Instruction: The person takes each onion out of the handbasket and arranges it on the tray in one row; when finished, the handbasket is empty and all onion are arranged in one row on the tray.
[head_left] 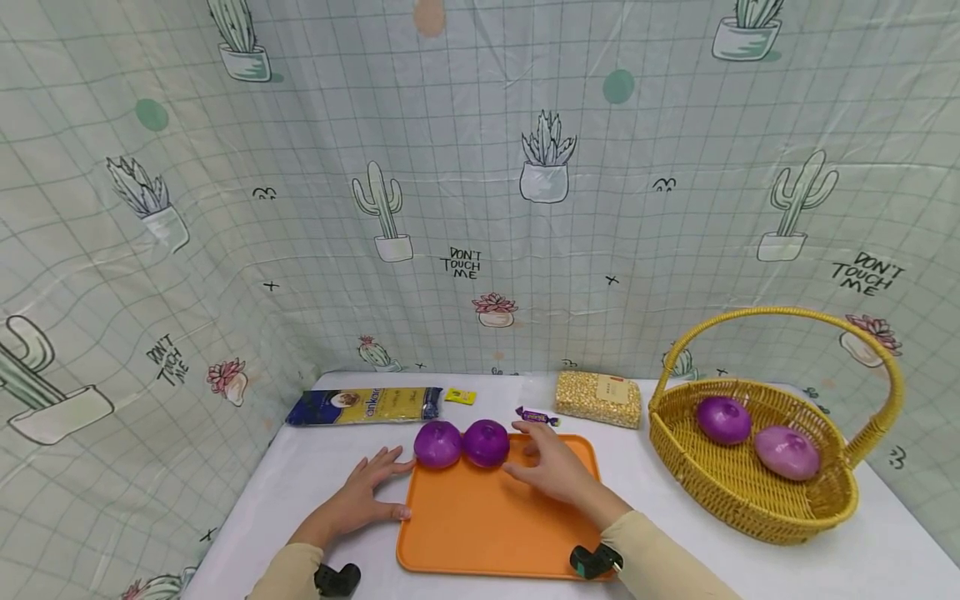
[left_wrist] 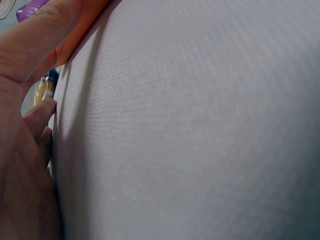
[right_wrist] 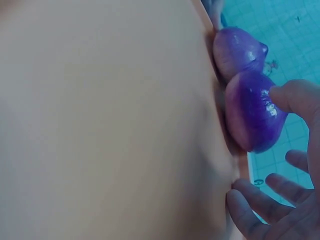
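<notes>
Two purple onions [head_left: 437,444] sit side by side at the far left part of an orange tray [head_left: 480,533]. My left hand [head_left: 358,498] is at the tray's left edge, fingers spread, with the thumb tip at the rim and the fingertips close to the left onion. Over the tray, my right hand [head_left: 553,468] is beside the right onion [head_left: 487,443], its thumb and fingers apart and holding nothing. The right wrist view shows the thumb overlapping that onion [right_wrist: 255,112]. In the left wrist view, the left palm [left_wrist: 25,170] faces the white tabletop.
On the right stands a yellow wicker basket [head_left: 720,496] with a tall handle, holding a dark purple onion [head_left: 723,419] and a paler one [head_left: 787,452]. Behind the tray lie a pasta packet [head_left: 367,406], a small yellow packet [head_left: 460,396], a purple-wrapped candy [head_left: 537,416] and a corn kernel bag [head_left: 588,398].
</notes>
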